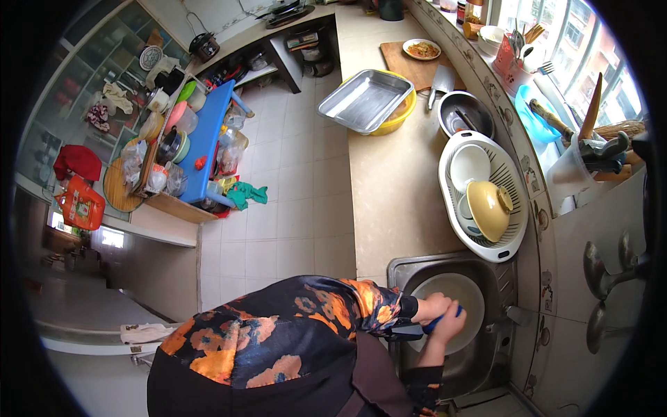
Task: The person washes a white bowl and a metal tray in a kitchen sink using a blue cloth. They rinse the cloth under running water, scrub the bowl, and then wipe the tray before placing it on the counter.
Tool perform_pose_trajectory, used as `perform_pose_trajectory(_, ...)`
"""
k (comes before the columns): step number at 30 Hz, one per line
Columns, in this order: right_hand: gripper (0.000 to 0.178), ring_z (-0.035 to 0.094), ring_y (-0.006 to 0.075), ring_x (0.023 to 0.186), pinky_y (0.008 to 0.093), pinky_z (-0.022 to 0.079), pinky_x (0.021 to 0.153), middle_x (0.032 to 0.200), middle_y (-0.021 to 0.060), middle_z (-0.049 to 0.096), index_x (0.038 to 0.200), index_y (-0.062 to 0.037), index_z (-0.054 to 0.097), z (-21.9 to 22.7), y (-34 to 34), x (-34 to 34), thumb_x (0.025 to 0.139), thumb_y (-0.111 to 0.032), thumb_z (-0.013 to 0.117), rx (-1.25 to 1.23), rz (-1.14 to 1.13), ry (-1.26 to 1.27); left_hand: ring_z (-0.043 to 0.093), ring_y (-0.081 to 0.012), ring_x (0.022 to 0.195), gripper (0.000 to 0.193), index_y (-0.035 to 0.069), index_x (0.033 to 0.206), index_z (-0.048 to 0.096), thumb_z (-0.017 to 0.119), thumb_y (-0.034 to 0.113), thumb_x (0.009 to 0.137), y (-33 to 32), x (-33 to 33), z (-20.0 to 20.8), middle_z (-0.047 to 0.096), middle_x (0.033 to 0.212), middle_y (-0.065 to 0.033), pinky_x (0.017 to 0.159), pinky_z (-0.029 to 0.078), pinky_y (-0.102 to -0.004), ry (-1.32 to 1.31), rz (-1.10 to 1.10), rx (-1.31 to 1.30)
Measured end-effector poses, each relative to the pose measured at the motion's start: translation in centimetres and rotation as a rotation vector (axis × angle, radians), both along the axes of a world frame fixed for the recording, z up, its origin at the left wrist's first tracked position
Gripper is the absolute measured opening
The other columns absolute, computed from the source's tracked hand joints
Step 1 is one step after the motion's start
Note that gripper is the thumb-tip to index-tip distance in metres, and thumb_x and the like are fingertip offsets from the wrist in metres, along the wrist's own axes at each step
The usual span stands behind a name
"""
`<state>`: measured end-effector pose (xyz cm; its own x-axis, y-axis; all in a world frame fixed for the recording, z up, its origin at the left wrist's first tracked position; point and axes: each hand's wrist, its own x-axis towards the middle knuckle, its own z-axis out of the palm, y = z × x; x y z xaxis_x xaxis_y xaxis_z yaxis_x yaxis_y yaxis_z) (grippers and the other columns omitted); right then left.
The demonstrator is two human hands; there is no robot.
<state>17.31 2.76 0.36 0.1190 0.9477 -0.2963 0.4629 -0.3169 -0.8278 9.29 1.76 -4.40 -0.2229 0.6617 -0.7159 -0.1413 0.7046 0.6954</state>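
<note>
Floral top closest; hands together o/ bowl, R hand gripping blue handle.

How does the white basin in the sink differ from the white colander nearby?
Shape: the basin is round; the colander is oval.
Surface: the basin's visible wall looks solid; the colander is slotted.
Use of space: the basin has a person's hands over it; the colander holds dishes.
Both are whitish and open-topped.
</note>
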Motion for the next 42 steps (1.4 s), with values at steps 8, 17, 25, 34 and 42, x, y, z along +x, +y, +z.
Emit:
perform_pose_trajectory(8, 0.045, 0.062, 0.0289, 0.091, 0.0407, 0.048, 0.084, 0.105, 0.0206, 0.067, 0.108, 0.0076, 0.059, 2.8, -2.7, -1.4, 0.095, -0.036, 0.059, 0.061, 0.062, 0.049, 0.065, -0.0394, 0.098, 0.043, -0.006, 0.107, 0.066, 0.051, 0.03, 0.09, -0.5, -1.4, 3.1, 0.066, 0.106, -0.0266, 0.087, 0.05, -0.0438, -0.042, -0.038, 0.021)
perform_pose_trajectory(17, 0.052, 0.059, 0.0198, 0.098, 0.0337, 0.049, 0.081, 0.113, 0.0073, 0.06, 0.127, -0.0007, 0.055, 0.3, -1.4, 6.5, 0.092, -0.039, 0.062, -0.508, 0.263, 0.576, 0.064, -0.0257, 0.071, 0.028, -0.003, 0.091, 0.066, 0.054, 0.023, 0.088, 0.9, -4.6, 7.4, 0.066, 0.082, -0.0141, 0.058, 0.049, -0.0443, -0.352, 0.357, -0.067)
perform_pose_trajectory(25, 0.051, 0.06, 0.0228, 0.104, 0.0367, 0.047, 0.093, 0.116, 0.0114, 0.061, 0.126, 0.0027, 0.053, 1.7, -2.4, 4.3, 0.088, -0.029, 0.065, -0.477, 0.195, 0.771, 0.063, -0.0233, 0.097, 0.042, 0.003, 0.118, 0.062, 0.069, 0.023, 0.081, -2.2, -3.7, 3.3, 0.067, 0.111, -0.0083, 0.082, 0.051, -0.0354, -0.776, 0.142, -0.218)
perform_pose_trajectory(34, 0.035, 0.06, 0.0232, 0.104, 0.0363, 0.048, 0.094, 0.118, 0.0136, 0.062, 0.122, -0.0007, 0.058, 0.4, -1.2, 5.7, 0.088, -0.003, 0.056, -0.107, 0.154, 0.346, 0.061, -0.0211, 0.084, 0.042, 0.002, 0.111, 0.064, 0.068, 0.034, 0.086, -0.8, -2.4, 1.5, 0.066, 0.097, -0.0103, 0.073, 0.05, -0.0346, -0.423, 0.174, -0.003)
perform_pose_trajectory(42, 0.019, 0.059, 0.0369, 0.084, 0.0428, 0.047, 0.082, 0.089, 0.0182, 0.062, 0.095, 0.0016, 0.061, -1.2, 0.0, 0.5, 0.084, -0.013, 0.065, 0.121, 0.149, 0.068, 0.063, -0.0248, 0.083, 0.036, 0.001, 0.092, 0.067, 0.053, 0.035, 0.09, -2.2, 0.7, 0.4, 0.067, 0.09, -0.0138, 0.074, 0.049, -0.0386, -0.315, 0.226, -0.13)
